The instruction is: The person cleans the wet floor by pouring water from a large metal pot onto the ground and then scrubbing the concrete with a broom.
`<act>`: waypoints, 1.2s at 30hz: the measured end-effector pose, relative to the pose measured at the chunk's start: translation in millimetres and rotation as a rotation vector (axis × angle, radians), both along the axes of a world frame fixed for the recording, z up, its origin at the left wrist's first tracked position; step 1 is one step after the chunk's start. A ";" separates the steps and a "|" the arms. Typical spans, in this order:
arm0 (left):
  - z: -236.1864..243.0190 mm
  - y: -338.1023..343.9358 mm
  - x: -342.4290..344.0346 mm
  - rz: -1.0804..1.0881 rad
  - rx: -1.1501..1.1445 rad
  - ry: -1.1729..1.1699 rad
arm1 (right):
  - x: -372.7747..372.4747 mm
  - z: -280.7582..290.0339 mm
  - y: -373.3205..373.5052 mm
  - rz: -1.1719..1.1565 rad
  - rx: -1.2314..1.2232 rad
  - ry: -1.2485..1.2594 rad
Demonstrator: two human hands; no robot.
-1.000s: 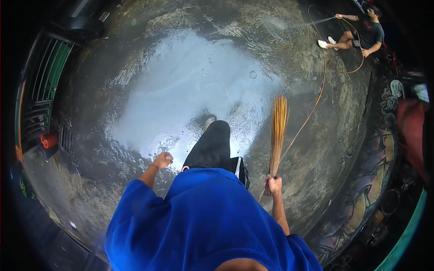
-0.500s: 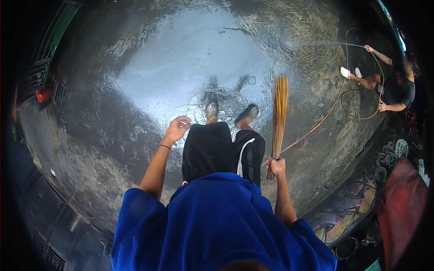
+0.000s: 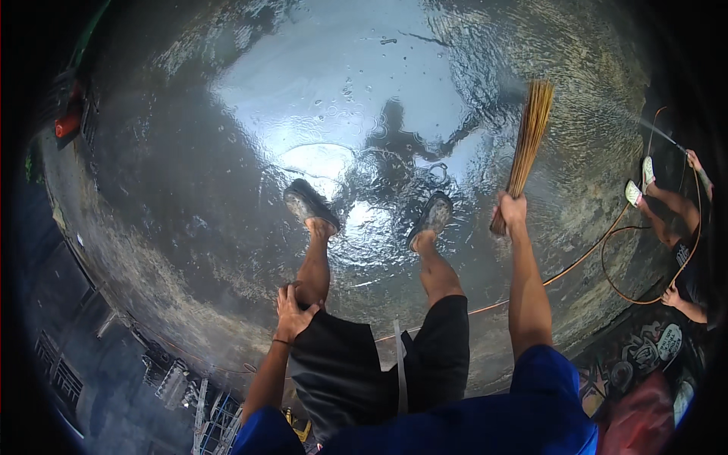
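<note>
Tan broom [image 3: 530, 133] in right fist [image 3: 513, 208], left hand [image 3: 294, 315] cupping knee [image 3: 314, 288]

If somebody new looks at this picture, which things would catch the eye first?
Probably the bright wet patch on the floor ahead of the feet, with a dark reflection in it. Then the straw-coloured broom in the right hand and, at far right, a co-worker spraying water from an orange hose.
</note>
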State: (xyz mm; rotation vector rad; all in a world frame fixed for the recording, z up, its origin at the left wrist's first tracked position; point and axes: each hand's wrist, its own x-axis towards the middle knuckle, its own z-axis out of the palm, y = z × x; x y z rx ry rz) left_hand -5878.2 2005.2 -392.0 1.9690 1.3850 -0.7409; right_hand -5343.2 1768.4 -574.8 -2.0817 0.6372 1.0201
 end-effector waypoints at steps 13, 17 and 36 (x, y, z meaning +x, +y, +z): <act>-58.1 36.7 52.6 0.053 -0.151 -0.037 | -116.3 -88.7 222.1 0.545 0.235 0.326; -54.1 47.6 38.5 0.049 -0.108 -0.015 | -61.8 2.6 119.5 0.267 0.216 0.210; -46.0 56.3 55.9 0.033 -0.051 -0.102 | -56.3 43.4 149.1 0.391 0.097 0.208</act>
